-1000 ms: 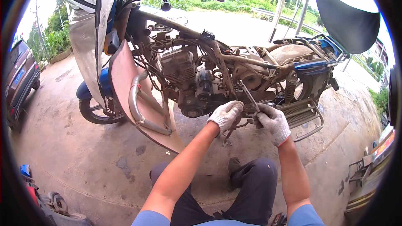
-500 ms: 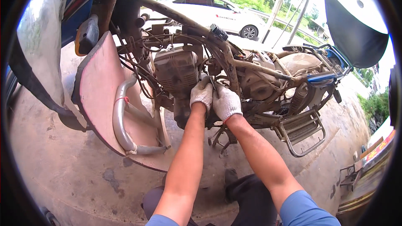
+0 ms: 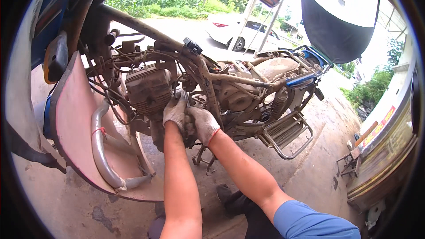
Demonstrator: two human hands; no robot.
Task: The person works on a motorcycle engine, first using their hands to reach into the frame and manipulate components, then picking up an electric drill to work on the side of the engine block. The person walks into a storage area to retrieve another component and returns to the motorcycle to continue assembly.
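Observation:
A dusty motorcycle stands stripped before me, its frame tube (image 3: 150, 31) bare above the finned engine cylinder (image 3: 148, 86). Both my hands wear whitish knitted gloves and meet just behind that cylinder. My left hand (image 3: 175, 109) is closed, its fingertips pressed in against the engine's rear side. Close beside it on the right, my right hand (image 3: 203, 125) is closed too, fingers curled toward the engine. A thin metal piece (image 3: 187, 100) shows between the two hands; its kind is unclear. The fingertips and whatever they grip are mostly hidden.
A pink-lined leg shield (image 3: 75, 119) with a grey crash bar (image 3: 98, 150) stands left. A metal footrest (image 3: 290, 138) sticks out at right. A white car (image 3: 248, 31) is on the road behind. A worn wooden cabinet (image 3: 385, 150) stands far right.
My view has swung right, so the motorcycle appears further left and the car is further along the road to the right. My right hand has dropped slightly away from the left one.

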